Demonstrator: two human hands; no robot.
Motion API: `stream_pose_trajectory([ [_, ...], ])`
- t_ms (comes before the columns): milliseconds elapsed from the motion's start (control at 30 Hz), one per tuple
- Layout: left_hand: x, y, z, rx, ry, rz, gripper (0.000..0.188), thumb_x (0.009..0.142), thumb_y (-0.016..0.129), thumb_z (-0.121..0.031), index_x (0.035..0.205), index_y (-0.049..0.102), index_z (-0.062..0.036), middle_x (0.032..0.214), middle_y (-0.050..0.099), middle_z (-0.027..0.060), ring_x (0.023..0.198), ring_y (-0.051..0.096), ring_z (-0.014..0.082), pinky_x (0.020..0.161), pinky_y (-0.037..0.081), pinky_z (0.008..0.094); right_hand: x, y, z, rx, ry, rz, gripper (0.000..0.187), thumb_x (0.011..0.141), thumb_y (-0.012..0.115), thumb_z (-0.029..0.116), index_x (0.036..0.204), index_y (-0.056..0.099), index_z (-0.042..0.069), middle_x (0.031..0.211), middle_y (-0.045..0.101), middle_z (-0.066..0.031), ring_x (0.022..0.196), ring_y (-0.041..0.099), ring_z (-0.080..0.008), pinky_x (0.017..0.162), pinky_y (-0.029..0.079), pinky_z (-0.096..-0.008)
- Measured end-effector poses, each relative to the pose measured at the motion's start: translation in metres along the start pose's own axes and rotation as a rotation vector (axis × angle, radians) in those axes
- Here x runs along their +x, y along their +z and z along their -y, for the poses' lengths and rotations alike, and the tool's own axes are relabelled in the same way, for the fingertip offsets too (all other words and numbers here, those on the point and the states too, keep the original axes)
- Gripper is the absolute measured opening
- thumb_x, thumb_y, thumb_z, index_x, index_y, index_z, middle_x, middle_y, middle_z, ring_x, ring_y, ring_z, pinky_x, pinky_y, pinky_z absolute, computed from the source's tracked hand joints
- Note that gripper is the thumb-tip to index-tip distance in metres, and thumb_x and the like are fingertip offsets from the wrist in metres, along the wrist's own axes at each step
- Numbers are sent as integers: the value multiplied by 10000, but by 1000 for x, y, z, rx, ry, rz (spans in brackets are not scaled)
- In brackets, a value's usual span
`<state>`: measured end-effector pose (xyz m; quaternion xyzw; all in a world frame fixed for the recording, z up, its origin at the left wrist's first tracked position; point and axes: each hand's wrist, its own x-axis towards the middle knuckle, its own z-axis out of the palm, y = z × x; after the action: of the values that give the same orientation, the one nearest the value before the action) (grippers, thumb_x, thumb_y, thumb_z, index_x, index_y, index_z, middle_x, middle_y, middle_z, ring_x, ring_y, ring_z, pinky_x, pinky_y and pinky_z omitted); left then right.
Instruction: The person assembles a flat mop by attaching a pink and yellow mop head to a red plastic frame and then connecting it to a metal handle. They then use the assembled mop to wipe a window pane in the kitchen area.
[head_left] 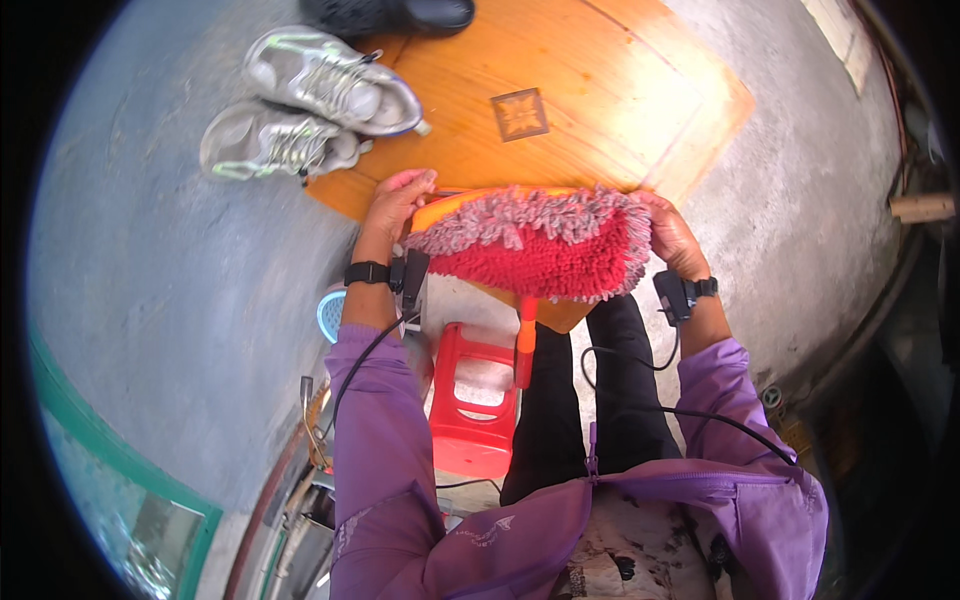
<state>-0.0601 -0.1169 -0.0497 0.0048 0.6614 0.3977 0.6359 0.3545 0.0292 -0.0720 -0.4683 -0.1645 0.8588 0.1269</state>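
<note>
1. A polished orange-brown wooden table (590, 60) stands on pale grey concrete floor (820, 200), a dark-edged square motif (520, 115) on its top
2. Bright light washes out its right side
3. A red plastic stool (475, 445) sits near it
4. A blue-grey surface (170, 260), wall or floor unclear, fills the left
5. A green frame (110, 458) edges the lower-left corner

a shaggy red mop head (540, 262) with pinkish-grey fringe stretches crosswise over part of the wooden table (600, 95).
</note>
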Motion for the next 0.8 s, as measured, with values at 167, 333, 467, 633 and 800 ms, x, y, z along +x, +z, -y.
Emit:
stream_pose_trajectory([
  [167,-32,-8,3,164,134,157,510,720,680,32,1217,577,-12,1044,597,69,757,543,118,766,484,238,2,8,1,-117,-52,-59,129,933,570,118,965,655,26,871,684,-36,748,632,-124,709,508,-253],
  [333,-49,4,-8,563,157,124,501,724,642,63,1210,549,-18,929,576,37,803,542,98,725,467,230,6,0,1,-133,-41,-51,153,903,573,47,1029,652,8,983,688,-72,880,650,-161,832,515,-286],
  [467,-52,-7,-6,597,148,101,438,744,650,62,1166,568,-25,803,569,-6,687,533,78,626,434,201,8,5,0,-172,-78,-60,157,910,555,44,1027,651,5,985,688,-75,875,650,-162,831,514,-284],
  [633,-47,0,-10,191,241,114,402,751,652,70,1138,597,-21,752,574,-10,669,537,65,615,432,194,5,8,-1,-291,-86,-79,143,920,561,76,1006,655,11,946,686,-53,835,636,-131,794,506,-261],
  [800,-15,-4,10,201,294,113,306,782,648,42,1084,627,-1,828,621,9,734,579,84,683,471,210,3,11,-4,-347,-114,-108,137,920,582,112,981,665,22,883,680,-19,775,609,-93,736,485,-232],
])
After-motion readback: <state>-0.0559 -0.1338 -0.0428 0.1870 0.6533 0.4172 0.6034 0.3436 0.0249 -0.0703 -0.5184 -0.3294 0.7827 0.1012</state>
